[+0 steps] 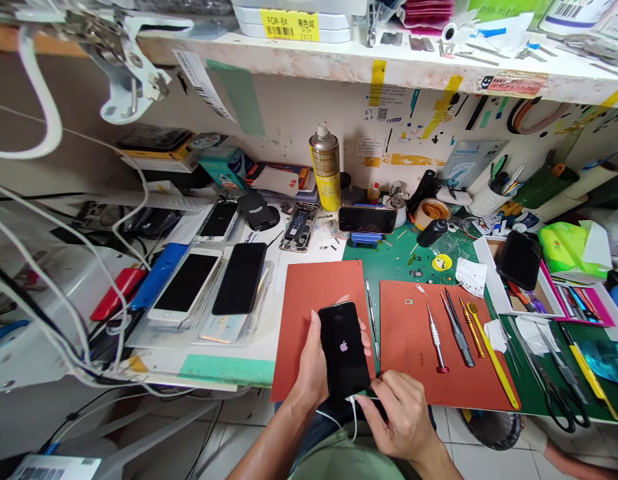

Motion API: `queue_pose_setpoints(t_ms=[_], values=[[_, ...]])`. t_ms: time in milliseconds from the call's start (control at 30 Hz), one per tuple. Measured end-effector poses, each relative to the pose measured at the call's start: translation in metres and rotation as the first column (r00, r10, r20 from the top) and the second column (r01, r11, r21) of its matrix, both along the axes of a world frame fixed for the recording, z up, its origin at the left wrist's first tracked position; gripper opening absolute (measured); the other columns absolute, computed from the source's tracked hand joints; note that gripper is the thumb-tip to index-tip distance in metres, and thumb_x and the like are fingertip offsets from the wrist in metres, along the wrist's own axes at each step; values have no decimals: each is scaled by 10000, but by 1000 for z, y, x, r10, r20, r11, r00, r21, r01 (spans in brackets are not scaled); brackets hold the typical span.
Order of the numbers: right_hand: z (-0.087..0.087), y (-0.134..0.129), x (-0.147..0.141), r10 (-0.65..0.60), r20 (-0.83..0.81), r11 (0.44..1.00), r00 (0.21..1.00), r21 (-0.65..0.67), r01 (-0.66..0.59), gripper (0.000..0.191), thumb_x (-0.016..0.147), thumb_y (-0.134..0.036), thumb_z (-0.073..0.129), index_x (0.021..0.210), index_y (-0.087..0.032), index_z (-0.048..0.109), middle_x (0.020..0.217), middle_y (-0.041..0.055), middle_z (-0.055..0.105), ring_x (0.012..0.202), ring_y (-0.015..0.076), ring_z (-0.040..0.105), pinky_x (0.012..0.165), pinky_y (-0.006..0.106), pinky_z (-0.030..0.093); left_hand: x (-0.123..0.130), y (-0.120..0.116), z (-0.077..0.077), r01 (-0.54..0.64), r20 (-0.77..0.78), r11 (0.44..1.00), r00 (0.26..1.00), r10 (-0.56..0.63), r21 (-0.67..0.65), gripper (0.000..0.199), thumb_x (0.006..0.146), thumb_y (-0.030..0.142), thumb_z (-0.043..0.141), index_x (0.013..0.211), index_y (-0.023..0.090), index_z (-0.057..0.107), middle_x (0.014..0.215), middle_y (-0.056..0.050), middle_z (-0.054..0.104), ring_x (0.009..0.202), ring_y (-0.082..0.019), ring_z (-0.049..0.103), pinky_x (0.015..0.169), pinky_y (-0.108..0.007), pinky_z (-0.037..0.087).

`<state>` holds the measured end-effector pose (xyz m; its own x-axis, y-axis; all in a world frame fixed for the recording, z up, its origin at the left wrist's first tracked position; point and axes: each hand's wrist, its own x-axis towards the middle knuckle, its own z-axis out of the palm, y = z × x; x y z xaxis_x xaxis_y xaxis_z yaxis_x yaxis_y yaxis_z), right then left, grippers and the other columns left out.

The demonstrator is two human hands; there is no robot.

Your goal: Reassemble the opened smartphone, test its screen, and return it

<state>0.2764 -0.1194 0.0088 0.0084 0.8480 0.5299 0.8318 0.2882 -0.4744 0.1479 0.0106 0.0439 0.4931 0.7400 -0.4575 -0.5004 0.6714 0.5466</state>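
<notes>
Left hand point(313, 363) grasps iPhone point(345, 363), Apple logo already lit; right hand point(403, 415) by white cable point(354, 419), finger grip and plug seating unclear.

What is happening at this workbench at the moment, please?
The person's left hand holds a black phone showing a pale apple logo, above a reddish-brown rectangular mat. The right hand is at the thin white cable by the phone's lower edge. Slim metal tools lie on a second mat.
</notes>
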Motion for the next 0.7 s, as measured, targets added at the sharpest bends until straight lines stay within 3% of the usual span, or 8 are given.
queue_pose_setpoints(t_ms=[300,700], values=[[-2,-1,0,2,-10,1000,1000,0,-2,141,1071,-232,580,972,-175,662,735,41,591,639,198,556,599,331,392,-2,1,-7,32,46,999,998,-32,1,736,1022,766,491,1528,238,570,1004,-101,750,765,-254,709,752,-394,585],[-1,-1,0,1,-3,1000,1000,-9,-1,118,1061,-223,587,977,-180,658,734,41,594,632,201,563,587,339,394,-2,0,-3,26,44,1000,999,-26,4,716,1018,755,512,1525,255,585,996,-104,757,761,-264,713,749,-404,583]])
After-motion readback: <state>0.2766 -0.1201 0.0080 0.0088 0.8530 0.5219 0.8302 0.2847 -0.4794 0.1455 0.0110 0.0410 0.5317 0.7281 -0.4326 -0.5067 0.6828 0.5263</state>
